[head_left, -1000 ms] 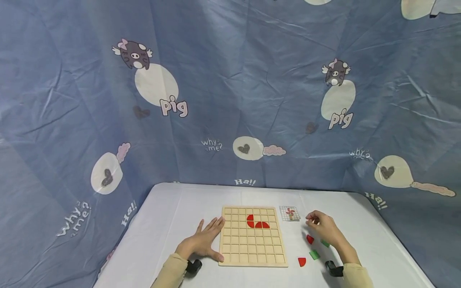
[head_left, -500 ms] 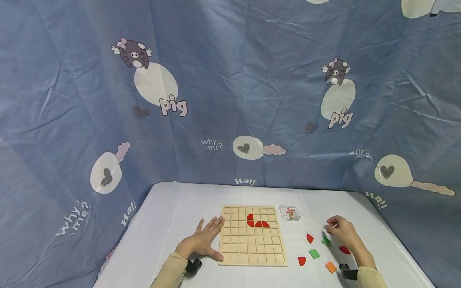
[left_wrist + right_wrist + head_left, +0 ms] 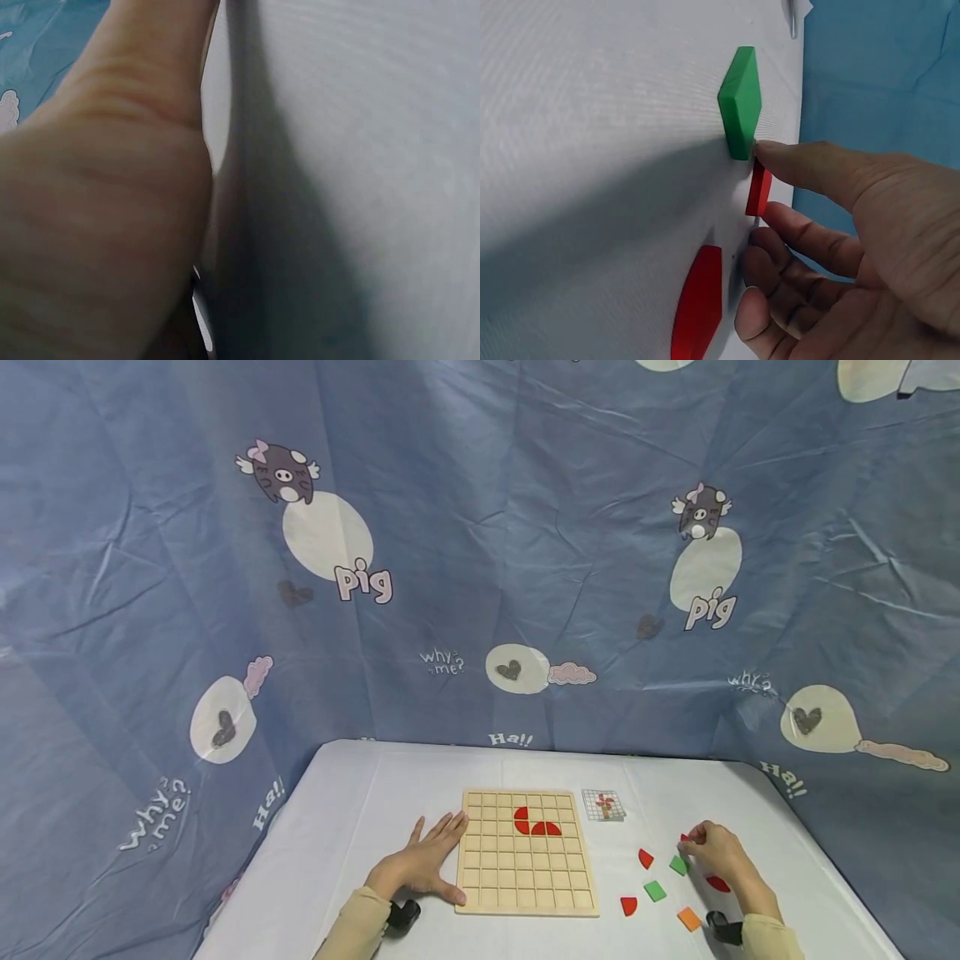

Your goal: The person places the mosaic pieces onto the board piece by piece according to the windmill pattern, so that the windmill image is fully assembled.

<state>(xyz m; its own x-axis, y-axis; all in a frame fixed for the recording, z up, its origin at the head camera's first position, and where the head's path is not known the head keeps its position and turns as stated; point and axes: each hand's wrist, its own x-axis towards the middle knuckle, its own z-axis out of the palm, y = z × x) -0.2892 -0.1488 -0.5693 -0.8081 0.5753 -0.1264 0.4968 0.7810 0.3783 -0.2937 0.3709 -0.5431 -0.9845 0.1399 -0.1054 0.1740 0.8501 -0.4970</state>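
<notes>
In my right hand point(image 3: 718, 850), thumb and index finger pinch a red piece point(image 3: 759, 187), one at each end, so the edge I see runs from fingertip to fingertip; whether it is off the table point(image 3: 420, 777) I can't tell. The board point(image 3: 517, 895) lies well to the left of those fingertips. My left hand point(image 3: 426, 862) is the nearer to it, fingers spread along its left edge, gripping nothing. A green piece point(image 3: 740, 101) sits just beside my right thumb tip, toward me; a second red piece point(image 3: 700, 307) lies near, back toward my wrist.
</notes>
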